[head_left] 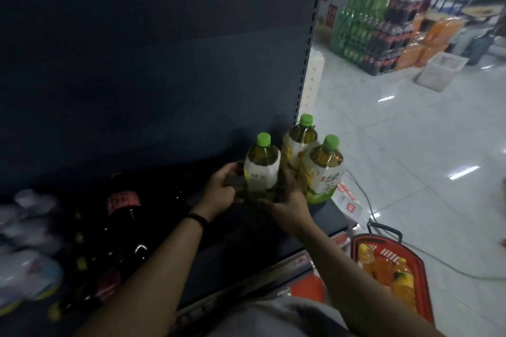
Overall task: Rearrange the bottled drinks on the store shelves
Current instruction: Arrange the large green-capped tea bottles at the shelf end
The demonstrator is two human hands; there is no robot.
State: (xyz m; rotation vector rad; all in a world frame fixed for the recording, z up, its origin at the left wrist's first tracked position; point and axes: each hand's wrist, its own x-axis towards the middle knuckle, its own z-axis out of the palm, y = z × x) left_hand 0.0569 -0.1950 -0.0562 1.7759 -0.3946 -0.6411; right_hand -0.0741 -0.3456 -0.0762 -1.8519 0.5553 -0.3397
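Three green-tea bottles with green caps stand at the right end of a dark shelf (235, 238). The left bottle (261, 169) is held between both hands near its base. My left hand (220, 194) grips its left side and my right hand (287, 200) cups its right side and front. The back bottle (299, 141) and the right bottle (323, 169) stand close together, just right of the held one.
Dark cola bottles (123, 216) and blurred white-capped bottles (27, 243) fill the shelf's left part. A red basket (421, 276) with orange drink bottles sits on the tiled floor at lower right. Stacked drink packs (377, 24) stand across the aisle. A cable (364, 194) runs along the floor.
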